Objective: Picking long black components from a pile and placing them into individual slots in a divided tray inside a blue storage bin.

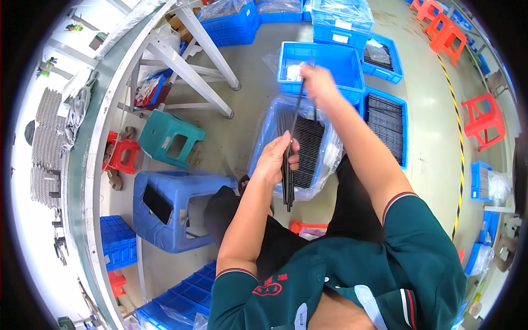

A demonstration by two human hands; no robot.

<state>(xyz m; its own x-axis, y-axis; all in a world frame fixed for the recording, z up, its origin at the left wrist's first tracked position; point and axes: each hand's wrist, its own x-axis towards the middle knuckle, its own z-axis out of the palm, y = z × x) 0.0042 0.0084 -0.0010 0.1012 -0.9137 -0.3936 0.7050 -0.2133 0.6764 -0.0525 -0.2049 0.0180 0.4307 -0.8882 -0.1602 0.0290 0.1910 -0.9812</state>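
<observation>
My left hand point(278, 157) is closed round a small bundle of thin black rods point(287, 190), held upright with their lower ends sticking out below my fist. Farther up, my right hand point(320, 85) is smeared by motion, its fingers closed at the upper end of one long black rod point(298, 107) that runs down to the bundle. Beneath both hands stands a blue crate point(260, 144) lined with clear plastic film. Many more black rods point(309, 151) lie in rows inside it. Just beyond, under my right hand, is an open blue bin point(344, 92) with something white on its left inner side.
Blue crates of black rods point(385, 124) stand to the right, and stacked blue bins point(341, 25) are farther off. On the left are a blue stool point(184, 179) bearing a black phone point(158, 204), a green stool point(168, 137) and a long workbench point(91, 165). Red stools point(484, 121) stand far right.
</observation>
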